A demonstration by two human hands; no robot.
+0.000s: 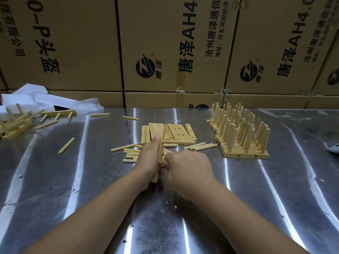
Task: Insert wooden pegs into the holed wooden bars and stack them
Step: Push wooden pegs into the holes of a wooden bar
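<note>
forearms reach in from the near edge over the steel table [238, 208], and the two hands meet at its middle. the left hand [149, 158] grips a wooden bar [160, 150] stood on its long edge, fingers wrapped round it and the thumb lying up along its top. the right hand [185, 165] is curled, its fingertips pressed against the bar's right face; what they pinch there is hidden, so i cannot tell whether a peg is in them.

just behind the hands loose pegs [130, 153] lie scattered on the steel, some more to the right of the bar. beyond them flat bars [176, 133] lie side by side in a low pile, holes showing in several. to the right, near that pile, stands a pegged stack [244, 138]: bars laid close together with many pegs upright in them.

off to the left a stray peg [66, 146] lies alone. farther left a heap of pegged bars [13, 125] lies tipped over, with white foam blocks [29, 96] behind it. printed cardboard boxes [165, 43] wall off the back of the table.
</note>
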